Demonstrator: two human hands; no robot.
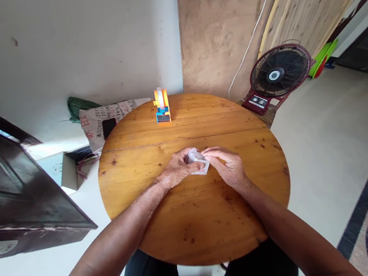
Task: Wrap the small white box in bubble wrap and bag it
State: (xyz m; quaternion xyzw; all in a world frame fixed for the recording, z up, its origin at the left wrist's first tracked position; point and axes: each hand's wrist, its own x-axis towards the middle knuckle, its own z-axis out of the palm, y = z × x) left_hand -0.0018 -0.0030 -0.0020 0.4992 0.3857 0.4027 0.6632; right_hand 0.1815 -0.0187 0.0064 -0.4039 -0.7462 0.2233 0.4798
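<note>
Nearest the camera, both bare forearms extend over a round wooden table [172, 234] and meet near its centre. The left hand [177, 169] is curled around the left side of a small packet [198, 161], fingers closed on it. The right hand [227, 163] pinches the packet's right edge between thumb and fingertips. The packet is white with a clear, crinkled wrapping; it sits between the two hands, at or just above the tabletop, and contact with the wood cannot be confirmed. Its contents are not legible.

Farther back, near the table's far edge, an orange and blue tape dispenser [161, 106] stands upright, well apart from the hands.

Beyond the table on the left, a printed sack [110, 117] leans against the white wall, with a dark phone-like item [109, 127] on it. On the right, a dark red floor fan [277, 76] stands on the floor, just beside the table's rim.
</note>
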